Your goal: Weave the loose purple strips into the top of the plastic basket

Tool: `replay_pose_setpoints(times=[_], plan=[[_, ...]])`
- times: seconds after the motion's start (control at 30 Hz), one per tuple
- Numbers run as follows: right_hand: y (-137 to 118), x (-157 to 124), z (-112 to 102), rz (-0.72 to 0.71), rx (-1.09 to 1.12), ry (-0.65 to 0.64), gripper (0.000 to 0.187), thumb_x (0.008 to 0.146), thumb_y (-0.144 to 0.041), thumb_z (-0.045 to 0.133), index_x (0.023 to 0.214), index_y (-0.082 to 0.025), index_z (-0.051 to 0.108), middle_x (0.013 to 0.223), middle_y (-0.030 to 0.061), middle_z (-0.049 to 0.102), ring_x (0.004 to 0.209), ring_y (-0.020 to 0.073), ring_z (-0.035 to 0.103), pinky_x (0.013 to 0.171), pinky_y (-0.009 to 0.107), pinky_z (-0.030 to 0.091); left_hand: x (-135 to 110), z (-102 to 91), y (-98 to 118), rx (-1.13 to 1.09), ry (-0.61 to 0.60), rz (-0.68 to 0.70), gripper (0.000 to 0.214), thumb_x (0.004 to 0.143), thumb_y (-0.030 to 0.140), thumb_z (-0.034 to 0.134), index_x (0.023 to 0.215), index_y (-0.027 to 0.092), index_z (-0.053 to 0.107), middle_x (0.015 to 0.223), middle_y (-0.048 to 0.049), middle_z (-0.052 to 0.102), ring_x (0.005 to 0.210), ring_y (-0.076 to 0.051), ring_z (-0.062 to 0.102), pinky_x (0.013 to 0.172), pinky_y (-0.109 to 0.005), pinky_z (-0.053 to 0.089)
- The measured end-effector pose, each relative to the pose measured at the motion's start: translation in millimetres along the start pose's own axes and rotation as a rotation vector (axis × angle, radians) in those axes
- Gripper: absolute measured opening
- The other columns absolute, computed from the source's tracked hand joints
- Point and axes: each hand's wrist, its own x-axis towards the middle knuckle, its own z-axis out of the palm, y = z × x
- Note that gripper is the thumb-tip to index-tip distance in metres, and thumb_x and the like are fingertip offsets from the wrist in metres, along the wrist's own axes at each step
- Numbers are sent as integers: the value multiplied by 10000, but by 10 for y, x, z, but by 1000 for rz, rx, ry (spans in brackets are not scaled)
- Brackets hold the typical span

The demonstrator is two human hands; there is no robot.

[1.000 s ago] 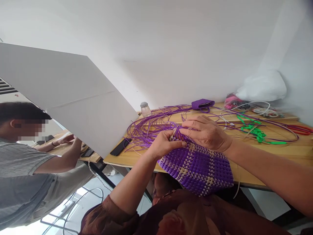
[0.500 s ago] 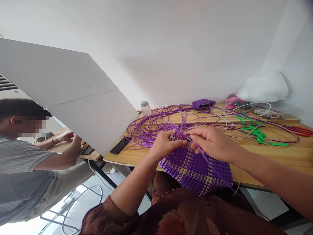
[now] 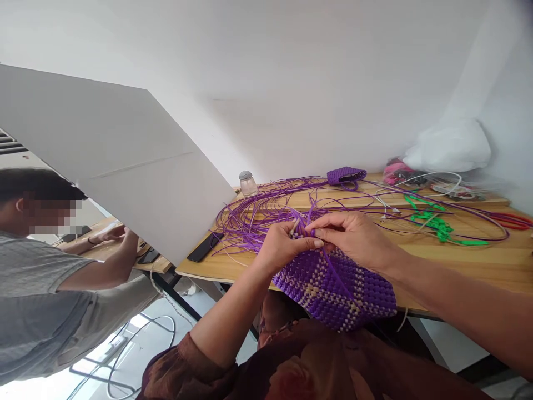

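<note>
A half-woven purple and cream basket (image 3: 337,289) hangs over the front edge of the wooden table (image 3: 478,264). My left hand (image 3: 281,247) is closed on the basket's upper rim, thumb pressed on the weave. My right hand (image 3: 358,239) is beside it, fingers pinched on a purple strand (image 3: 333,269) that trails down across the weave. Many loose purple strands (image 3: 258,214) fan out from the rim over the table behind my hands.
A small purple woven pouch (image 3: 345,176), a glass jar (image 3: 248,184), green cord (image 3: 437,225), red-handled tool (image 3: 514,221), cables and a white bag (image 3: 452,147) sit at the back. A black phone (image 3: 204,248) lies at the left edge. A grey-shirted person (image 3: 45,289) sits left behind a white board (image 3: 125,172).
My right hand went from lying over the rim to pinching one purple strand, drew it back a little, then returned close to my left hand. The left hand stayed put.
</note>
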Motion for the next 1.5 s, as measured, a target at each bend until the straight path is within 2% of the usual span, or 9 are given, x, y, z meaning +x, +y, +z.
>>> replay_pose_setpoints(times=[0.17, 0.4, 0.6, 0.8, 0.93, 1.1, 1.23, 1.33, 1.5], plan=[[1, -18, 87, 42, 148, 32, 172, 792, -295, 705, 900, -202, 800, 668, 21, 714, 480, 100, 569, 448, 223, 492, -18, 37, -15, 92, 85, 36, 375, 634, 454, 853, 807, 141, 741, 679, 21, 637, 586, -84, 488, 565, -221, 334], [43, 3, 57, 39, 108, 28, 170, 792, -316, 713, 897, -210, 795, 725, 28, 746, 539, 130, 620, 489, 250, 514, -45, 30, 23, 71, 43, 5, 382, 629, 428, 854, 852, 140, 740, 719, 8, 662, 617, -103, 525, 606, -235, 381], [-30, 57, 2, -284, -231, 23, 201, 844, -179, 631, 898, -258, 808, 913, 10, 791, 837, 173, 729, 752, 289, 569, -46, 52, -14, 135, 132, 42, 332, 630, 398, 842, 775, 137, 696, 638, 45, 558, 579, -77, 436, 551, -222, 308], [-26, 99, -12, -300, -341, 21, 226, 877, -174, 601, 957, -252, 797, 929, 2, 796, 837, 179, 736, 775, 300, 562, -46, 85, -21, 163, 175, 5, 241, 645, 314, 792, 756, 134, 677, 625, 49, 513, 567, -72, 403, 535, -223, 302], [52, 144, -106, -393, -516, -44, 283, 916, -174, 559, 1114, -224, 754, 1066, 39, 778, 952, 203, 718, 862, 331, 539, -48, 72, -59, 137, 172, -12, 221, 671, 280, 748, 841, 144, 715, 660, 31, 588, 566, -86, 464, 541, -221, 345], [109, 74, -280, -683, -823, -58, 248, 916, -110, 523, 892, -174, 762, 884, 89, 705, 855, 215, 630, 770, 335, 492, -46, 45, -89, 86, 172, -10, 204, 670, 278, 746, 839, 165, 736, 800, -12, 706, 681, -137, 593, 645, -241, 449], [-60, -6, -247, -869, -835, -181, 222, 921, -97, 522, 853, -157, 725, 923, 92, 694, 950, 226, 592, 885, 363, 458, -43, 56, -42, 150, 162, 59, 149, 676, 270, 742, 765, 154, 712, 698, 13, 646, 613, -103, 518, 590, -223, 386], [-200, 133, -188, -824, -720, -191, 218, 945, -142, 531, 860, -157, 731, 890, 75, 703, 864, 186, 614, 821, 322, 458, -52, 65, -4, 178, 137, 91, 156, 682, 277, 759, 742, 150, 691, 653, 29, 600, 582, -83, 467, 559, -212, 349], [-164, 410, -218, -530, -510, -143, 141, 874, -147, 617, 842, -186, 749, 794, 7, 737, 732, 131, 646, 693, 254, 445, -77, 39, -32, 30, 86, 54, 223, 672, 287, 791, 852, 168, 735, 805, -5, 704, 685, -134, 597, 660, -245, 468]])
